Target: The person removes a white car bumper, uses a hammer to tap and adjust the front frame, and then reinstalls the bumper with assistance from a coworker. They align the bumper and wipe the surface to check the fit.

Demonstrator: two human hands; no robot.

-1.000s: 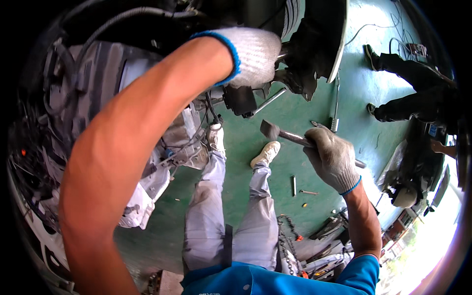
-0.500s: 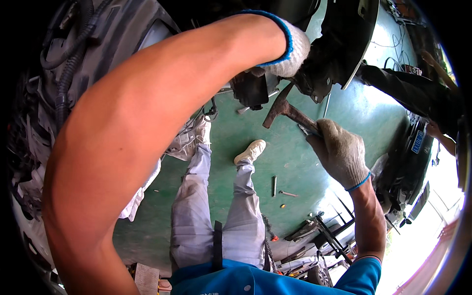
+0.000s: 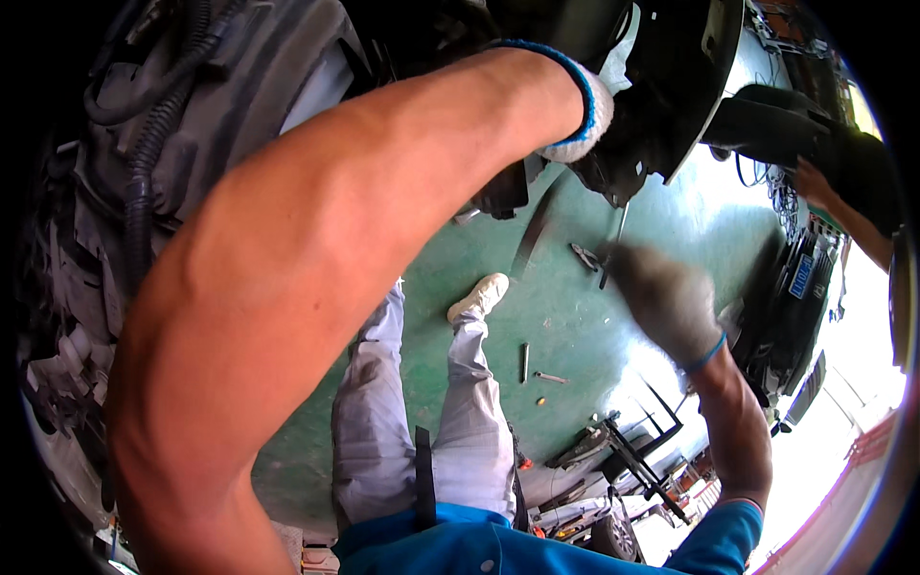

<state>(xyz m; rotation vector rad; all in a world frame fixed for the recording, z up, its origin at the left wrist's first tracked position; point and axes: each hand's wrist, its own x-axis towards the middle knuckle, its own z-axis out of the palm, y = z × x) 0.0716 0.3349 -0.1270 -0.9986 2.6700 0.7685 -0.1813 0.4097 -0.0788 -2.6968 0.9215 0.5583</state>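
My left hand [image 3: 586, 125], in a white glove with blue cuff, reaches to dark metal and plastic car parts [image 3: 659, 91] at the top; its fingers are hidden behind wrist and parts. My gloved right hand [image 3: 661, 297], smeared by motion, grips a hammer, whose blurred head [image 3: 532, 235] shows just below those parts. Left of my raised arm lies the vehicle's bodywork [image 3: 244, 86] with a black corrugated hose [image 3: 144, 172].
The green floor [image 3: 565, 316] holds pliers [image 3: 583, 256], a socket tool [image 3: 524, 362], a wrench [image 3: 554, 377] and cables [image 3: 786, 206]. Another person's arm and dark clothing [image 3: 839, 206] are at right, near a removed bumper [image 3: 795, 316]. A metal frame [image 3: 632, 450] lies lower right.
My left hand has shifted right along the car parts. The hammer in my right hand has swung up toward them and is now blurred. The other person's arm has moved inward.
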